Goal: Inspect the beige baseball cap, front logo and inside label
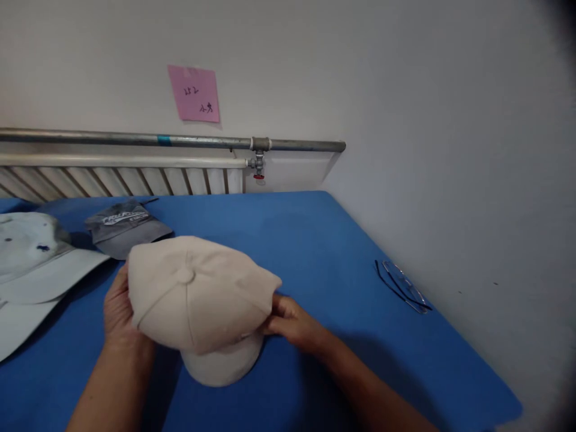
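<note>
left hand (117,312) | right hand (290,324) | both gripping beige cap (198,294) sides

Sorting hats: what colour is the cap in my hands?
Beige cap, seen in the head view.

You had a beige cap (198,297) of matt woven cloth, its seams stitched and its top button cloth-covered. Your left hand (117,312) and right hand (292,324) pinched that soft fabric. The blue table cover (315,240) looked matt and smooth. The grey cap (123,227) was dull cloth too. The pipe (135,140) was bare dull metal, the pink note (194,93) plain paper, the eyeglasses (402,287) thin and glossy.
</note>
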`<state>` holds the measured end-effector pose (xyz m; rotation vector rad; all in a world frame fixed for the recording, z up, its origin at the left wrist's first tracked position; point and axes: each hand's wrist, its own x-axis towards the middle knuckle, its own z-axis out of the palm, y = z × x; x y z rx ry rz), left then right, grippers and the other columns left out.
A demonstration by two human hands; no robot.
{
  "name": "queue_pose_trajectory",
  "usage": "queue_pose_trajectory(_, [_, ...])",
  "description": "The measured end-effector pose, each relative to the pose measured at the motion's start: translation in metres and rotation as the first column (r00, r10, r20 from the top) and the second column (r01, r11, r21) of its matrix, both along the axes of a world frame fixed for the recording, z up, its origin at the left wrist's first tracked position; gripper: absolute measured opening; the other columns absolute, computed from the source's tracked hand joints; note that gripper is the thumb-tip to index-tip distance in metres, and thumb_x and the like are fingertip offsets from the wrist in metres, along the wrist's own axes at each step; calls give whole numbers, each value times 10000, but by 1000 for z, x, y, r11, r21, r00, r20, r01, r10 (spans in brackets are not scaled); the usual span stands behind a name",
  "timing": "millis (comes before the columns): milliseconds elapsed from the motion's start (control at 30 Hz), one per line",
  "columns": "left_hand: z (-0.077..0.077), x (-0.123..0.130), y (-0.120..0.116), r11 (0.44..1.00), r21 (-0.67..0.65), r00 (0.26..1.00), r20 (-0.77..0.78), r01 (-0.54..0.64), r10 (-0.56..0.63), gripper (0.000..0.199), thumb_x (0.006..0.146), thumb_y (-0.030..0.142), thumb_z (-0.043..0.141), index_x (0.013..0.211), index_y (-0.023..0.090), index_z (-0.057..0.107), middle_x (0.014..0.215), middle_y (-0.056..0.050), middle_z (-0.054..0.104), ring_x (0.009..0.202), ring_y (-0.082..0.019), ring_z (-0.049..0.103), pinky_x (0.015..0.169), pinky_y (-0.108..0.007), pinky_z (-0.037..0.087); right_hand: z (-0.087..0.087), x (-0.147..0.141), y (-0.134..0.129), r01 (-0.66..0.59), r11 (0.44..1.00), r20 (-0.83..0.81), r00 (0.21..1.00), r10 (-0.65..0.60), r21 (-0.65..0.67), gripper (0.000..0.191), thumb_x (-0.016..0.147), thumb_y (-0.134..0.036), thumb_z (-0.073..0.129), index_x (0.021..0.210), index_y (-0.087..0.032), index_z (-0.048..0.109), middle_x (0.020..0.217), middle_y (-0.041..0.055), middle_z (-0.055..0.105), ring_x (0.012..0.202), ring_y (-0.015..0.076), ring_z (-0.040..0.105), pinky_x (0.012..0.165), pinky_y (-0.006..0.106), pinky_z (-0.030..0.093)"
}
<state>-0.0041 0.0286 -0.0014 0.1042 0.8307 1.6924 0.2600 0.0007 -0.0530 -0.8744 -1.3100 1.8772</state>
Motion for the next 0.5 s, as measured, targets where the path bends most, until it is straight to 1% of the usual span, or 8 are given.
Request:
queue_pose_trajectory(33, [3, 4, 3, 998, -50, 999, 15, -44, 45, 263, 937, 186, 463, 994, 272, 705, 646, 32, 738, 659, -134, 733, 597, -155, 585, 1, -1, 1, 43, 999, -31, 999, -44, -29, 343, 623, -122, 638, 944, -208, 724, 863, -14, 692, 856, 172, 608, 823, 310, 454])
queue_pose_trajectory(67, [4, 8, 7, 994, -89, 998, 24, -58, 61, 276, 933, 151, 448, 983, 241, 703, 630, 19, 736, 618, -139, 727, 572, -163, 585, 2, -1, 2, 87, 994, -64, 994, -92, -66, 355, 615, -122, 639, 949, -209, 720, 864, -18, 691, 845, 163, 606, 802, 291, 450])
queue_pose_trajectory(167, [-1, 16, 15, 986, -167, 999, 35, 17, -11, 314, 923, 79, 391, 877, 180, 685, 579, -7, 718, 498, -145, 690, 516, -192, 581, 3, -1, 4, 173, 964, -162, 965, -207, -204, 345, 605, -131, 639, 933, -206, 711, 829, -16, 690, 785, 148, 612, 732, 262, 444])
queue_pose_trajectory(233, [-8, 18, 19, 984, -173, 999, 30, 49, -44, 316, 910, 58, 381, 803, 158, 661, 567, -19, 708, 456, -140, 666, 487, -200, 573, 3, -1, 6, 206, 939, -229, 935, -272, -276, 313, 599, -134, 635, 896, -199, 710, 795, -11, 695, 741, 146, 613, 702, 259, 445])
queue_pose_trajectory(300, [-14, 19, 19, 989, -105, 995, 17, 104, -102, 270, 875, 53, 413, 783, 140, 652, 599, -37, 711, 483, -147, 673, 486, -210, 576, 3, 0, 7, 242, 912, -275, 900, -339, -332, 289, 596, -140, 647, 873, -191, 713, 784, -6, 708, 724, 148, 620, 698, 259, 450])
queue_pose_trajectory(367, [-17, 20, 18, 986, 3, 986, -1, 166, -166, 216, 800, 27, 473, 808, 139, 658, 654, -39, 719, 542, -151, 687, 518, -215, 585, 2, 1, 10, 275, 878, -297, 865, -404, -391, 278, 605, -154, 664, 877, -183, 715, 794, -3, 726, 731, 149, 634, 714, 257, 458])
queue_pose_trajectory(433, [-17, 21, 15, 969, 105, 975, -48, 222, -218, 273, 717, -6, 522, 879, 153, 674, 760, -41, 742, 640, -162, 710, 582, -230, 603, 2, 4, 13, 288, 846, -306, 840, -448, -449, 271, 632, -174, 673, 900, -180, 713, 803, -5, 736, 737, 149, 647, 731, 258, 462])
queue_pose_trajectory(500, [-17, 23, 13, 957, 165, 968, -120, 237, -219, 389, 670, -30, 548, 968, 178, 686, 878, -42, 760, 719, -172, 721, 627, -245, 613, 1, 7, 16, 275, 828, -322, 825, -464, -488, 269, 658, -187, 667, 924, -185, 705, 796, -13, 738, 725, 147, 652, 737, 264, 464])
